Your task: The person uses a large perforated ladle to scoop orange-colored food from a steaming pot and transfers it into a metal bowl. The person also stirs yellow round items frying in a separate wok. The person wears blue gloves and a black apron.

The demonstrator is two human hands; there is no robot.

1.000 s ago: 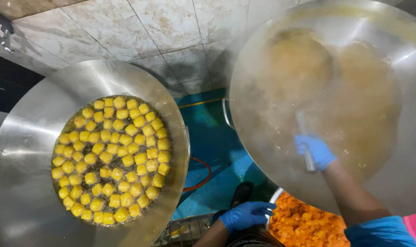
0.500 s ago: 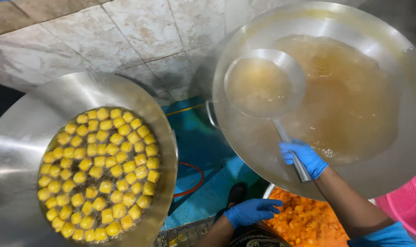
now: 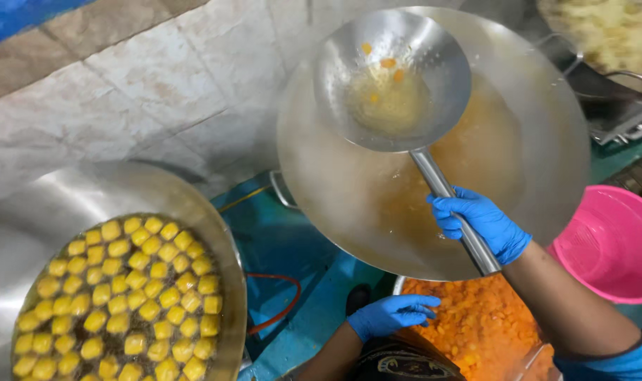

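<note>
Right hand (image 3: 485, 224) is gripping the ladle (image 3: 393, 77) handle tight, lifting it over the wok (image 3: 540, 141) with a few orange bits in it. Left hand (image 3: 391, 315), fingers loose and holding nothing, is hovering below the wok by the mostly full orange pile (image 3: 476, 324).

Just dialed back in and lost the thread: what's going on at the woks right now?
The right hand, in a blue glove, holds a large steel ladle by its handle, raised over the big wok of hot oil; the ladle holds some liquid and a few orange bits. The left hand, also gloved, rests low beside a bowl of orange pieces. A second wok on the left holds yellow cubes frying. A pink tub sits at right.
</note>
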